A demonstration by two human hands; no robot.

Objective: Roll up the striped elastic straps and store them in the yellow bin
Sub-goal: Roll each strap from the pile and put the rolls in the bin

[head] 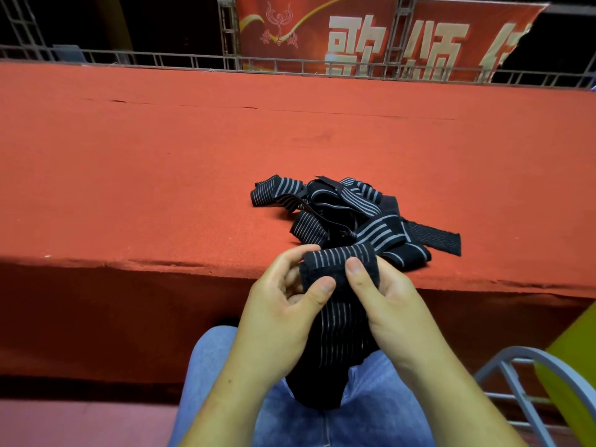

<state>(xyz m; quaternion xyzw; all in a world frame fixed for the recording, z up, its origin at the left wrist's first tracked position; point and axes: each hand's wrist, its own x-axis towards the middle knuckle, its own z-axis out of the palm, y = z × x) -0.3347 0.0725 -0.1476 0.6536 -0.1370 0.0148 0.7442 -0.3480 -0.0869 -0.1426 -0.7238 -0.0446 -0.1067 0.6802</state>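
Head view: two hands grip a striped elastic strap (338, 279) above a denim-clad lap.

Left hand (283, 304) and right hand (383, 295) pinch its rolled top with thumbs and fingers; more tangled straps (348, 211) lie on the red-covered ledge (161, 156); yellow bin (574, 366) sits at right.

Ribbed, matt woven elastic strap (338, 269) in both hands; beyond them, more matt straps (348, 214) on rough red felt-like carpet (161, 172); painted metal frame (516, 382) right of them.
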